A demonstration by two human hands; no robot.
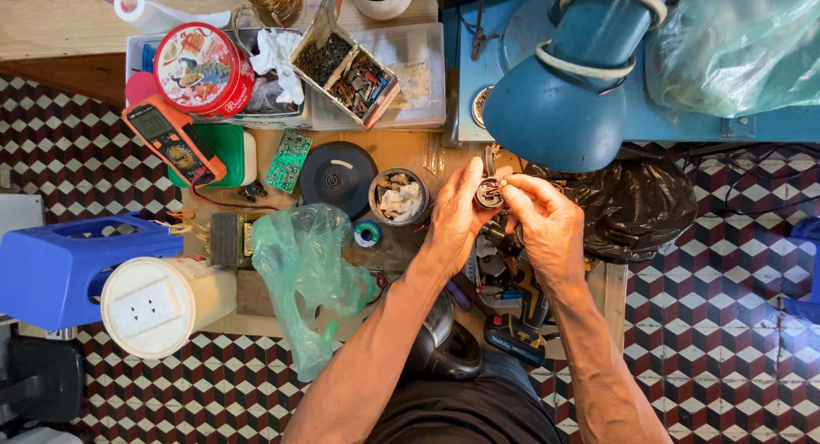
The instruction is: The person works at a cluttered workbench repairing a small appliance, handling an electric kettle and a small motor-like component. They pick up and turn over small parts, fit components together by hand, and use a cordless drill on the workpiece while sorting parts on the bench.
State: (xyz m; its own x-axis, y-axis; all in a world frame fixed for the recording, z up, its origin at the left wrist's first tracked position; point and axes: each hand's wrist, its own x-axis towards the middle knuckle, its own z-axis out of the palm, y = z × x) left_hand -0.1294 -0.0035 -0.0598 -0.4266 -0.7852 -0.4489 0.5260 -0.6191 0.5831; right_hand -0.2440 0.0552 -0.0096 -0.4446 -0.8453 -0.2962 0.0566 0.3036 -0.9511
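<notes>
Your left hand [457, 218] grips a small round metal part [489, 193] above the tabletop [401, 149], while your right hand [547, 222] pinches at its rim: you look mid-inspection or fitting, so the next touch wants a steady, fine fingertip grip. Just left, a small tin [399, 196] holds pale scraps; the divided box [346, 68] behind carries dark screws and mixed bits.
</notes>
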